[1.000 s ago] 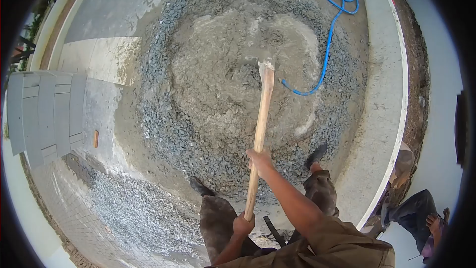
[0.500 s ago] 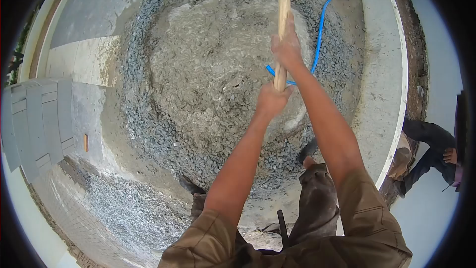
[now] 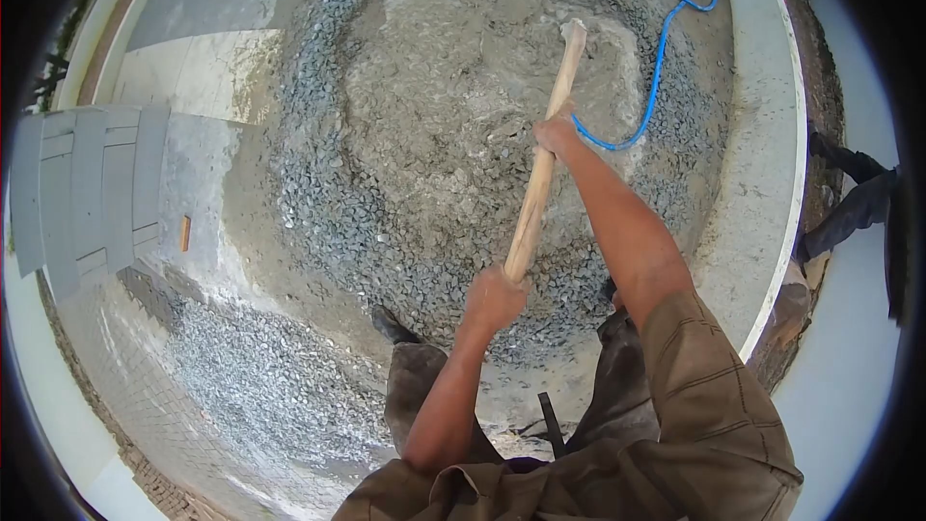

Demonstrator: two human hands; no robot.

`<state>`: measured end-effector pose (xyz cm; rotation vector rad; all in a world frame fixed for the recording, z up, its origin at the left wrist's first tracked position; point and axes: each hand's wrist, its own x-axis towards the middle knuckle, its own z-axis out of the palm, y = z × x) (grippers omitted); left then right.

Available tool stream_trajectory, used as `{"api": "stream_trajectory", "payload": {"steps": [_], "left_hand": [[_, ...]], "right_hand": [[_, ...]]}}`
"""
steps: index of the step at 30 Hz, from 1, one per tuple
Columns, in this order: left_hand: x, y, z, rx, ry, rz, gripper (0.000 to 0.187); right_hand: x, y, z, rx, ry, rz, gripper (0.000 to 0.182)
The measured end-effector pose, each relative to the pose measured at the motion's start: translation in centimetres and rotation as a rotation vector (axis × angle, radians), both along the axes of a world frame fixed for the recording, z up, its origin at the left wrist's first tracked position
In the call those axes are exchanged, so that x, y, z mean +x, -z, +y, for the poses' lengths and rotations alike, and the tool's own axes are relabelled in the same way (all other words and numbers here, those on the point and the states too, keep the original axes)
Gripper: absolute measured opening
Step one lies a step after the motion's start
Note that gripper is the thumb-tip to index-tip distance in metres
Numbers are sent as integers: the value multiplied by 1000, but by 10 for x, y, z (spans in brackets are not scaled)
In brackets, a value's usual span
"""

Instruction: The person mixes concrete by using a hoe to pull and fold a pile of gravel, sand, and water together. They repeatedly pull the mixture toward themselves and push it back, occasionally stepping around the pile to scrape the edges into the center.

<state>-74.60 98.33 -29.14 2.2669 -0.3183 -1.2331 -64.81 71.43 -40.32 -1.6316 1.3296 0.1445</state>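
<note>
A long pale wooden handle (image 3: 532, 207) slants across the grey wet mix of cement and stones (image 3: 434, 96). My left hand (image 3: 495, 299) is closed around its near end, in front of my body. Farther up, my right hand (image 3: 557, 132) grips the same handle with fingers wrapped round it. The handle's far end reaches the mix at the upper right, where I cannot make out the tool's head. A ring of dark gravel (image 3: 318, 159) surrounds the mix, and a blue hose (image 3: 659, 63) runs into it beside my right hand.
My boot (image 3: 394, 325) stands at the gravel's near edge. Loose gravel (image 3: 270, 376) lies at lower left, below grey boards (image 3: 89, 193). A small wood piece (image 3: 185, 233) rests on the concrete. Along the right runs a pale ledge (image 3: 762, 135), with another person's legs (image 3: 854, 198) beyond.
My hands have moved farther apart on the handle. The left has come down toward my body, and the handle's far end now shows in the mix. The view has shifted slightly.
</note>
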Motion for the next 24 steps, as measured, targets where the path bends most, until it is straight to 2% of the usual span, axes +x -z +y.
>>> {"api": "stream_trajectory", "payload": {"steps": [1,3,5,9,11,13,15,17,18,20,21,24], "left_hand": [[-12,-18,35,38,-3,6,44],[-35,-36,103,89,28,-19,42],[-66,-39,163,131,27,-69,39],[-119,-40,274,332,-29,-131,29],[-150,-51,318,306,-65,-159,28],[-172,-97,333,270,-82,-181,26],[-190,-154,325,267,-66,-191,23],[-191,-174,291,438,-100,-74,26],[-183,-167,263,505,-97,-18,28],[-155,-127,201,537,-143,3,32],[-149,-100,179,458,-177,-12,32],[-166,-24,142,282,-261,-38,30]], "right_hand": [[-7,6,20,121,118,-95,76],[-36,27,74,572,344,-195,49],[-67,-5,152,477,494,-247,21],[-119,-64,245,756,553,-369,19],[-144,-103,276,839,602,-442,19],[-162,-152,288,872,639,-469,19],[-174,-180,280,918,619,-437,20],[-171,-162,263,946,595,-294,19],[-166,-144,250,959,576,-228,18],[-139,-65,212,1004,542,-109,16],[-121,-38,194,938,490,-109,17],[-98,-20,165,752,421,-64,17]]}}
